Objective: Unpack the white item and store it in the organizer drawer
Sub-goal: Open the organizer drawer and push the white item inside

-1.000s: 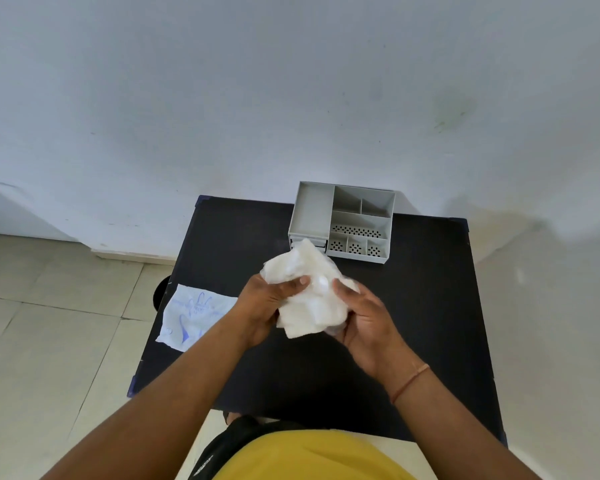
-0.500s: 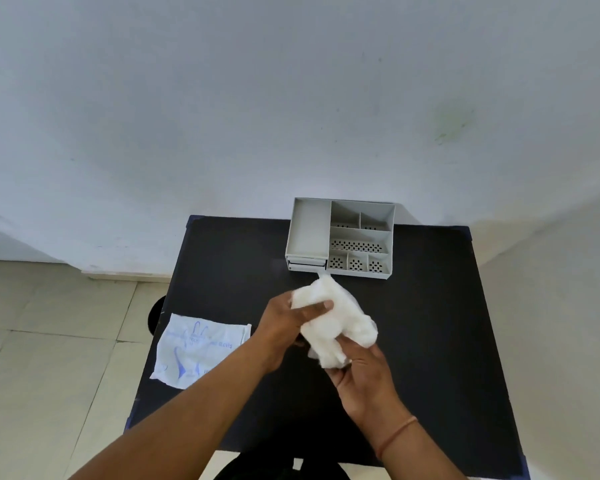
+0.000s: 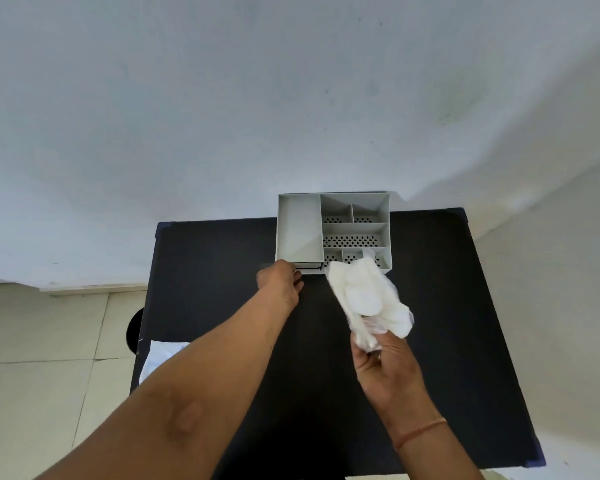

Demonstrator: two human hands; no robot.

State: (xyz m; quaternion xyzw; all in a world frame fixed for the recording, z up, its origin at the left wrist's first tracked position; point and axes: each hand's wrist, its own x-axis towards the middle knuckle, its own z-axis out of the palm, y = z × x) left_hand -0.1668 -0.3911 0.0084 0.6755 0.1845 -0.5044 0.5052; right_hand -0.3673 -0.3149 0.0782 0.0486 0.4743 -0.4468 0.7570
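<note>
Your right hand (image 3: 383,368) pinches the white bundle (image 3: 364,296) clear at 5 o'clock of the organizer (image 3: 300,230), freeing your left hand (image 3: 281,278), fingers curled at the drawer (image 3: 309,270) front.

A black table (image 3: 222,258) carries a grey organizer (image 3: 300,230) and a printed plastic wrapper (image 3: 158,358).

No words to read.
The paper (image 3: 160,358) at the table (image 3: 222,254) edge has blue marks, too blurry to read.
</note>
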